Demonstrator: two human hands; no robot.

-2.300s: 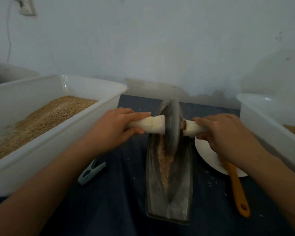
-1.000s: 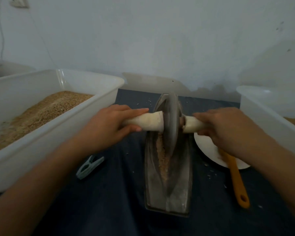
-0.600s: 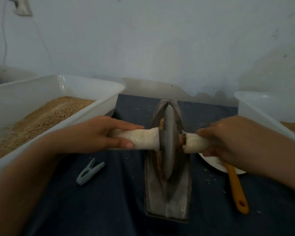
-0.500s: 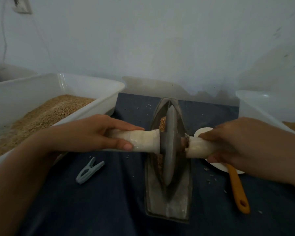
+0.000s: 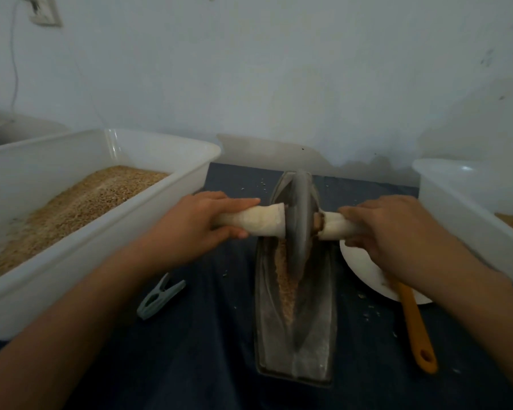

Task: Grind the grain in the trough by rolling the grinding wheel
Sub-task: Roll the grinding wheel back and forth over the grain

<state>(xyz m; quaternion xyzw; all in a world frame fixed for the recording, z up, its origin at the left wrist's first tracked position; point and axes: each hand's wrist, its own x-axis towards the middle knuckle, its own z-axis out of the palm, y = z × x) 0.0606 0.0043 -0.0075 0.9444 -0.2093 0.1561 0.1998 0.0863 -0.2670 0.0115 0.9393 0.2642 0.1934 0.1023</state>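
No brand, label or writing can be read on anything here. One grinding wheel [image 5: 299,220], a dull grey metal disc standing upright on its edge, sits in the far half of one long, narrow metal trough [image 5: 296,327] that lies lengthwise on the dark blue cloth of the counter [image 5: 190,350]. A pale axle handle [image 5: 255,221], which looks wrapped in whitish cloth, runs through the wheel's centre and sticks out on both sides. The left hand [image 5: 190,229] is wrapped around the left stub, thumb underneath and fingers over the top; the right hand [image 5: 388,232] is curled around the right stub in the same way. A thin line of tan crushed grain [image 5: 286,285] lies along the trough's groove, just in front of the wheel. Two white plastic tubs flank the work: the left tub [image 5: 101,232] holds a heap of tan grain, the right tub [image 5: 471,214] shows a little at its edge. One grey-green clothespin [image 5: 160,297] lies left of the trough. One white plate [image 5: 365,270] sits to its right, with one orange-handled utensil [image 5: 415,327] resting across it. Loose grains dot the cloth.
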